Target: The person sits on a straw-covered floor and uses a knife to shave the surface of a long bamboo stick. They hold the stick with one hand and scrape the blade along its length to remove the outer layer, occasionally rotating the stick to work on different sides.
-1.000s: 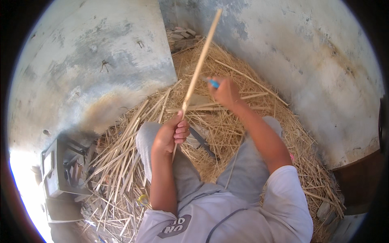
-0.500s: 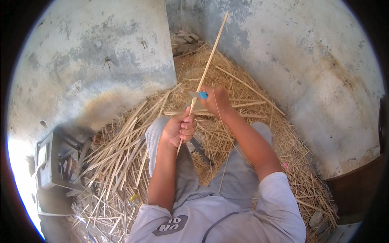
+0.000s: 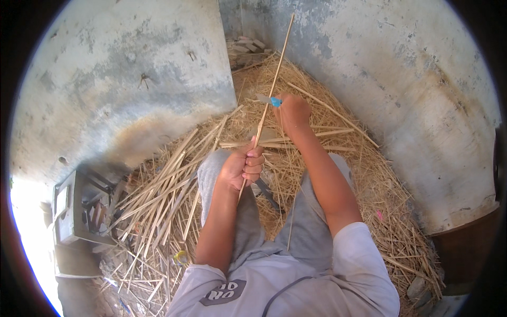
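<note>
A long, thin bamboo strip [image 3: 278, 67] slants upward and away from me. My left hand [image 3: 244, 166] is closed around its lower part, and the lower end pokes out below my fist. Farther up, my right hand [image 3: 293, 114] is wrapped around a knife [image 3: 263, 99] with a blue-wrapped handle. The blade lies at the strip, above a knot in it; whether it is cutting in cannot be told. Between my knees a dark flat tool [image 3: 268, 195], partly hidden, rests over the shavings.
Split bamboo strips [image 3: 171, 179] are heaped on the left. Shavings [image 3: 369, 195] cover the floor around my legs. A grey plastic stool on its side [image 3: 68, 211] stands at the left. Worn walls rise ahead on both sides, with broken bricks [image 3: 247, 46] in the corner.
My right hand and the knife have moved up along the bamboo strip, away from my left hand. The strip has turned and now shows a narrower side.
</note>
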The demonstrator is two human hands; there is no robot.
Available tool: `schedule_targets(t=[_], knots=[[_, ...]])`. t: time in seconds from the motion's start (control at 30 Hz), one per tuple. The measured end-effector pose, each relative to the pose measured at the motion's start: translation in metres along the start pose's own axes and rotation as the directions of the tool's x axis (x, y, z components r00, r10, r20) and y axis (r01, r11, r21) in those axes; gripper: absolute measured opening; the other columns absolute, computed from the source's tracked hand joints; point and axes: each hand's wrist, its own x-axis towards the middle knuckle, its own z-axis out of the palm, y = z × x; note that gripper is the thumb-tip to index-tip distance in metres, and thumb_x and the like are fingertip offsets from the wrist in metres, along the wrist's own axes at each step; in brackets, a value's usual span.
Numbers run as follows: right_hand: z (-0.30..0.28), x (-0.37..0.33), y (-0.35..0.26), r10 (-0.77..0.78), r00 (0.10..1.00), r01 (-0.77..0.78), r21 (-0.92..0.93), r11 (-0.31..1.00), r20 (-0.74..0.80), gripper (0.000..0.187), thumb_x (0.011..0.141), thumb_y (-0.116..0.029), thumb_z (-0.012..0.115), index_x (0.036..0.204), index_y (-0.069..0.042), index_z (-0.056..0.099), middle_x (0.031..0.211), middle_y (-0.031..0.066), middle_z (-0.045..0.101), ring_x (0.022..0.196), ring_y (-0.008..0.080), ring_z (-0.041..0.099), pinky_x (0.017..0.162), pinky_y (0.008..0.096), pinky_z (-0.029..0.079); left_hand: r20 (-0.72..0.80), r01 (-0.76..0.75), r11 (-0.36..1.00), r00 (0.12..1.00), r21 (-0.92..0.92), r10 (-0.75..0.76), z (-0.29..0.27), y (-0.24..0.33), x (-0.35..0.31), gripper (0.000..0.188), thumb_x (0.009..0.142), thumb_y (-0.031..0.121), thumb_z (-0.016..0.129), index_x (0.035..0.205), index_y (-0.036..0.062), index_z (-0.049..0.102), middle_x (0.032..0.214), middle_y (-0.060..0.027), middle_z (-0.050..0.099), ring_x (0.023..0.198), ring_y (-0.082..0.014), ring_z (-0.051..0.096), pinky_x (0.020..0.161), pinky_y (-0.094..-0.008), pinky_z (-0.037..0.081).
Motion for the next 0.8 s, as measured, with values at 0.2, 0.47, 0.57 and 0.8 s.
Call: schedule_targets(t=[0.2, 0.47, 0.57, 0.8], knots=[[-0.008, 0.022, 0.010, 0.155, 0.984, -0.149, -0.070, 0.986, 0.089, 0.012, 0.081, -0.017, 0.068, 0.074, -0.007, 0.070, 0.070, 0.0150, 0.068, 0.065, 0.0318, 0.068, 0.058, 0.0433, 0.053, -0.194, -0.017, 0.980, 0.979, 0.198, 0.057, 0.009, -0.006, -0.001, 0.048, 0.106, 0.049, 0.040, 0.069, 0.0199, 0.037, 0.055, 0.0097, 0.026, 0.039, -0.0025, 0.020, 0.033, -0.0202, 0.016], [-0.006, 0.049, 0.060, 0.186, 0.976, -0.161, -0.207, 0.965, 0.109, 0.019, 0.085, -0.022, 0.071, 0.076, -0.006, 0.073, 0.069, 0.0124, 0.068, 0.063, 0.0283, 0.067, 0.055, 0.0423, 0.052, -0.382, 0.081, 0.904, 0.919, 0.420, 0.095, 0.005, -0.020, -0.028, 0.047, 0.107, 0.048, 0.040, 0.071, 0.0179, 0.036, 0.055, 0.0068, 0.029, 0.041, -0.0061, 0.023, 0.036, -0.0245, 0.019], [-0.019, 0.053, 0.084, 0.386, 0.919, -0.366, -0.185, 0.912, 0.085, 0.022, 0.087, -0.025, 0.069, 0.078, -0.005, 0.073, 0.069, 0.0126, 0.068, 0.063, 0.0294, 0.067, 0.055, 0.0418, 0.052, -0.447, 0.100, 0.872, 0.882, 0.479, 0.145, 0.011, -0.030, -0.042, 0.047, 0.107, 0.047, 0.041, 0.071, 0.0168, 0.036, 0.055, 0.0050, 0.031, 0.041, -0.0077, 0.025, 0.037, -0.0246, 0.020], [-0.040, 0.049, 0.166, 0.510, 0.836, -0.533, -0.081, 0.842, -0.203, 0.017, 0.086, -0.019, 0.070, 0.086, -0.002, 0.074, 0.085, 0.0156, 0.073, 0.076, 0.0309, 0.072, 0.061, 0.0431, 0.055, -0.461, 0.182, 0.811, 0.879, 0.557, 0.120, 0.017, -0.037, -0.075, 0.051, 0.106, 0.049, 0.044, 0.068, 0.0157, 0.038, 0.054, 0.0050, 0.030, 0.042, -0.0070, 0.025, 0.038, -0.0246, 0.019]])
